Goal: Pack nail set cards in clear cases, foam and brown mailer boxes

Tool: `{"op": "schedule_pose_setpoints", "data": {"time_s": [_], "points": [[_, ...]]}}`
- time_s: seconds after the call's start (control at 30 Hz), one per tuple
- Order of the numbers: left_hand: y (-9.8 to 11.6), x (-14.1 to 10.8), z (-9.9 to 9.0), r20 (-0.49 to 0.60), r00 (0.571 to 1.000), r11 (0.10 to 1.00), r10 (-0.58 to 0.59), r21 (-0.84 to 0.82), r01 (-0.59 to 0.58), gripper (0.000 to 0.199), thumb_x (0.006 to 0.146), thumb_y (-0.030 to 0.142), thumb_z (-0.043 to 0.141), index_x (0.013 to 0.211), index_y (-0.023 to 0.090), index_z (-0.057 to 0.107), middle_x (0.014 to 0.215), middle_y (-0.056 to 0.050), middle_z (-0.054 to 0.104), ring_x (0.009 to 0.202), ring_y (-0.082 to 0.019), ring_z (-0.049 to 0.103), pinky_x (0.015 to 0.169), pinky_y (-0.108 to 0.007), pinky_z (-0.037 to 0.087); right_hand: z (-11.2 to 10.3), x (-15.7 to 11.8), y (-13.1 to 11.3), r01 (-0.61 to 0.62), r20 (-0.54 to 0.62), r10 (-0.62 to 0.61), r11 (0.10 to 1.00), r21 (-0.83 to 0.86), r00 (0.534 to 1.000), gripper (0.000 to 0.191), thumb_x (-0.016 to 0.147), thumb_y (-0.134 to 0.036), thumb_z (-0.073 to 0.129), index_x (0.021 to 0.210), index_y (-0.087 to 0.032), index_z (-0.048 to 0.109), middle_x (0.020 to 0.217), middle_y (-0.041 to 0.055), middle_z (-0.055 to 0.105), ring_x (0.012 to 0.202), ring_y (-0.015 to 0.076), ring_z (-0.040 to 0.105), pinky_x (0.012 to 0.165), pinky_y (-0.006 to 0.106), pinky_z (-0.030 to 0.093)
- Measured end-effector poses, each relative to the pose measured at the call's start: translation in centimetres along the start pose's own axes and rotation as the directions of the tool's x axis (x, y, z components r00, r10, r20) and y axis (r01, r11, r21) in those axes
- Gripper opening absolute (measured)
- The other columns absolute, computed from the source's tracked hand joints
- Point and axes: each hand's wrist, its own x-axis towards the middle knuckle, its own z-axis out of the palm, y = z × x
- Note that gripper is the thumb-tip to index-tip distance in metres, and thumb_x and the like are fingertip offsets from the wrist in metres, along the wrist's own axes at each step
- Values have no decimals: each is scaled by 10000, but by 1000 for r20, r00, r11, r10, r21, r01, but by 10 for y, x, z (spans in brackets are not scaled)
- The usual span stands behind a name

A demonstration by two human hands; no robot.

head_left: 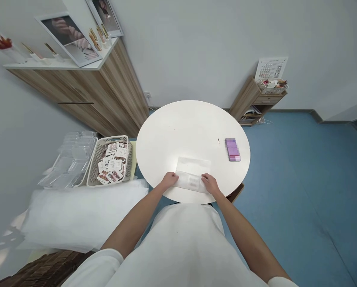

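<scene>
Here at the near side of the white counter [184,119], the left hand [169,180] pinches the left edge of a folded translucent sheet [193,164], the right hand [210,183] its right edge (something pinkish shows through). Farther right lies a purple, pixelated block [232,150].

The left forearm [141,214] is angled toward one o'clock, the right forearm [237,225] toward eleven; the left hand [169,180] and right hand [211,184] are held apart, fingers [205,176] curled inward.
</scene>
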Motion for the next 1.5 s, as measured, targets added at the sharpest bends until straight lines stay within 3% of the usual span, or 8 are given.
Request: {"op": "schedule_pose_setpoints", "data": {"time_s": [0.47, 0.63, 0.8, 0.93, 1.03, 1.23, 1.37, 1.5], "points": [[-4, -13, 7, -140, 990, 957, -26, 281, 65, 162, 750, 306, 417, 812, 186, 507, 800, -54, 596, 731, -191, 554, 566, -270, 375, 7, -11, 8, 51, -144, -63, 995, -85, 988, 345, 764, -190, 373, 1089, -193, 488, 1081, 98, 517, 1018, 235, 490, 852, 394, 422], [1, -23, 8, -340, 913, 911, 224, 407, -72, 380, 780, 307, 433, 1132, 163, 411, 1125, -120, 502, 1031, -236, 472, 792, -335, 391, 3, -17, 7, 114, -129, -156, 951, -286, 979, 361, 759, -162, 379, 1103, -202, 480, 1171, 115, 445, 1109, 279, 392, 867, 450, 384], [17, -36, 21, -51, 797, 650, 601, 611, -451, 365, 794, 312, 449, 1151, 235, 439, 1249, -93, 425, 1166, -251, 361, 932, -392, 288, 5, -33, 7, 112, -180, -164, 956, -271, 970, 357, 788, -244, 387, 1141, -224, 434, 1192, 102, 417, 1136, 275, 369, 889, 451, 366], [24, -39, 39, 172, 744, 489, 645, 655, -576, 439, 735, 262, 538, 1161, 261, 430, 1279, -79, 414, 1181, -257, 346, 959, -405, 236, 10, -50, 14, 85, -189, -141, 958, -274, 972, 548, 747, -310, 480, 1252, -208, 294, 1253, 122, 358, 1174, 296, 331, 933, 465, 329], [25, -34, 46, 204, 747, 477, 632, 658, -583, 475, 715, 248, 560, 1169, 238, 419, 1284, -93, 410, 1191, -263, 334, 966, -412, 217, 12, -58, 18, 50, -155, -93, 965, -258, 983, 658, 692, -345, 556, 1266, -193, 274, 1305, 135, 300, 1200, 320, 303, 940, 464, 328], [25, -27, 49, 201, 790, 529, 579, 644, -552, 398, 763, 188, 485, 1151, 255, 430, 1274, -65, 427, 1189, -233, 343, 963, -400, 235, 21, -55, 18, -331, -113, 363, 916, 228, 925, 734, 699, -439, 523, 1294, -140, 216, 1223, 184, 407, 989, 263, 529, 764, 369, 477], [23, -28, 53, 185, 788, 541, 587, 635, -552, 383, 776, 190, 470, 1153, 247, 436, 1274, -75, 426, 1189, -241, 344, 952, -400, 256, 23, -43, 11, -367, -1, 403, 834, 411, 915, 710, 706, -414, 538, 1292, -156, 230, 1123, 156, 526, 903, 232, 583, 684, 324, 495], [19, -28, 54, 173, 772, 530, 612, 634, -563, 384, 774, 194, 476, 1154, 239, 437, 1267, -81, 433, 1184, -244, 354, 940, -399, 277, 14, -27, -1, -342, -1, 387, 818, 462, 922, 486, 687, -417, 561, 1088, -159, 469, 967, 110, 613, 807, 203, 600, 634, 290, 484]]}}
